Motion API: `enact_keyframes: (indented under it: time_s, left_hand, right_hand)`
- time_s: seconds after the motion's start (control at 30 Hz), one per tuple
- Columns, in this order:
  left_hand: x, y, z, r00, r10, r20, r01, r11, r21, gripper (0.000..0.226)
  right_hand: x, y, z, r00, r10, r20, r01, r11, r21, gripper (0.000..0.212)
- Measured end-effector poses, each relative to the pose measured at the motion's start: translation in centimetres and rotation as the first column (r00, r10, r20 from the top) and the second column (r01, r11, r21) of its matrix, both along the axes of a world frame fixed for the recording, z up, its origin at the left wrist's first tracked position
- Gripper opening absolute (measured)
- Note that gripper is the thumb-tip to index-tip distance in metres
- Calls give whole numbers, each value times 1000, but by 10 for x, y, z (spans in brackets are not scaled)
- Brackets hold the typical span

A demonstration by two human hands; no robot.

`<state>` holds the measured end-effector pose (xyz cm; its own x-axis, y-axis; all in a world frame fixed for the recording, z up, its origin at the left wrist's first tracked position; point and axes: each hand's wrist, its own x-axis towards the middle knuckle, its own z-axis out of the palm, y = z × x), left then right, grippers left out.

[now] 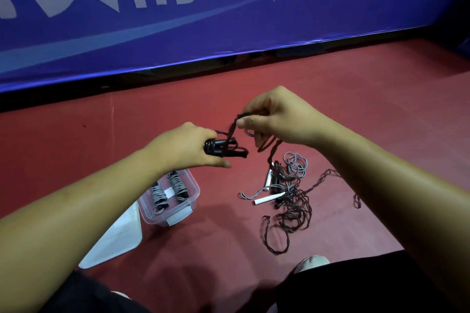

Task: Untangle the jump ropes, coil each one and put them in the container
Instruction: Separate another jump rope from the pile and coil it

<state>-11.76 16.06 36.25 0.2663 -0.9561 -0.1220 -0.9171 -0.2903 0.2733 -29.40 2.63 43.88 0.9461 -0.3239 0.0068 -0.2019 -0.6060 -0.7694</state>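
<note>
— What's stored?
— A clear plastic container (194,194), six o'clock of my left hand (188,146): two coiled grey ropes (159,194).
— The rope?
— Left grips its black handles (234,153); my right hand (278,119) pinches the dark braided cord (232,129), tangle (292,206) lying at five o'clock.

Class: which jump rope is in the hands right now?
The dark rope: left hand grips its black handles, right hand pinches its cord. Grey ropes lie coiled in the container and tangled on the floor.
</note>
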Motion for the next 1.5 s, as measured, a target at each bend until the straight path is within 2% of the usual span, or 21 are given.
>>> enact_keyframes:
  time_s: [0.07,0.2,0.3,0.37,0.43,0.6,0.7,0.77,0.83,0.9,1.07,1.2,1.3,1.4,1.5]
  left_hand:
    - [-5,0,2,997,-66,28,66,998,-12,48]
    - [-4,5,-1,967,-234,101,238,971,-31,36]
    - [-9,8,-3,937,-318,147,326,945,-37,44]
    - [-15,8,0,930,-345,128,356,932,-67,47]
    - [-19,10,5,933,-356,48,359,925,-125,45]
    - [-20,14,18,946,-278,-163,224,931,-288,45]
    - [-20,16,29,902,-308,-304,174,901,-397,55]
    - [-18,16,35,871,-313,-378,117,880,-460,50]
    - [-16,16,37,833,-290,-472,33,877,-480,37]
    - [-14,14,38,799,-242,-550,-54,883,-467,26]
    - [0,8,41,779,-84,-621,-271,849,-454,24]
    - [19,6,44,715,-12,-699,-421,790,-445,20]
    - [36,6,47,665,36,-746,-509,753,-418,19]
    - [50,9,40,719,128,-683,-516,757,-401,30]
    - [66,11,32,796,257,-548,-524,747,-410,43]
  right_hand:
    - [1,-6,-2,998,-42,39,42,999,15,13]
    - [5,-16,-10,979,-174,105,175,985,-5,21]
    - [6,-17,-14,973,-196,121,201,979,-37,22]
    - [7,-19,-15,971,-201,128,209,977,-51,25]
    - [7,-24,-17,966,-220,132,229,972,-56,31]
    - [5,-38,-31,959,-255,126,257,966,3,37]
    - [4,-39,-36,974,-208,88,198,974,110,31]
    - [4,-35,-38,987,-159,28,152,975,162,23]
    - [5,-31,-44,992,-119,-31,123,972,202,30]
    - [7,-26,-49,994,-72,-85,92,961,261,19]
    - [10,-14,-50,991,-20,-132,68,924,376,31]
    - [15,-8,-47,990,1,-143,79,831,551,40]
    - [18,-5,-42,992,-29,-121,108,677,728,17]
    - [17,-3,-35,984,-82,-157,176,543,821,10]
    - [17,3,-30,979,-36,-203,198,425,883,13]
